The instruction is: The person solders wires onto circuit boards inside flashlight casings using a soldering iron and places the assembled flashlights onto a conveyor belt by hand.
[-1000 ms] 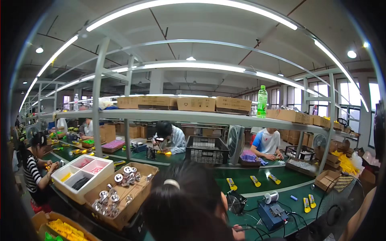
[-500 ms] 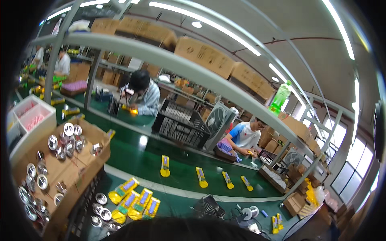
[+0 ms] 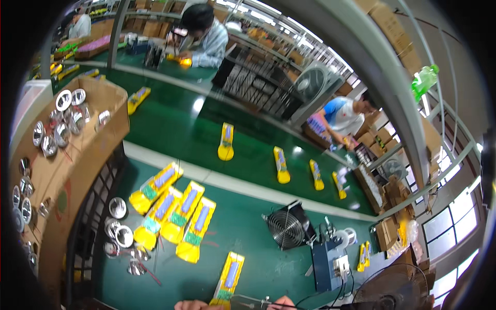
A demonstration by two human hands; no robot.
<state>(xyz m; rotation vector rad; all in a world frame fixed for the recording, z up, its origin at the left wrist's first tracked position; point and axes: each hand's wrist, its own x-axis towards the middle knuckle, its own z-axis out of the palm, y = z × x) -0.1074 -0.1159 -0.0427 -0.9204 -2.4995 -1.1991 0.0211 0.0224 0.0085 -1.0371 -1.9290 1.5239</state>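
Observation:
At the bottom edge, my left hand (image 3: pixel 192 305) shows only its fingers, closed at the lower end of a yellow flashlight housing (image 3: pixel 231 274) that holds a lilac battery and a green circuit board. My right hand (image 3: pixel 283 303) is just to the right, mostly cut off, its fingers closed around something I cannot make out. A thin, clear-edged object (image 3: pixel 248 301) spans the gap between the hands. Farther left on the green bench lie several similar yellow housings (image 3: pixel 200 227). Beside them are loose silver reflector cups (image 3: pixel 124 236) with red wires.
A cardboard box (image 3: pixel 111 111) of reflectors stands at the left. A black fan (image 3: pixel 289 226) and a blue box-shaped device (image 3: pixel 321 268) with cables stand right. Beyond runs a green conveyor (image 3: pixel 253 139) carrying yellow housings. Two co-workers (image 3: pixel 204 41) (image 3: pixel 345 116) sit across it.
My view has tilted down toward the bench. Both hands and the yellow housing by them have come into sight at the lower edge. The overhead lights have mostly left the picture.

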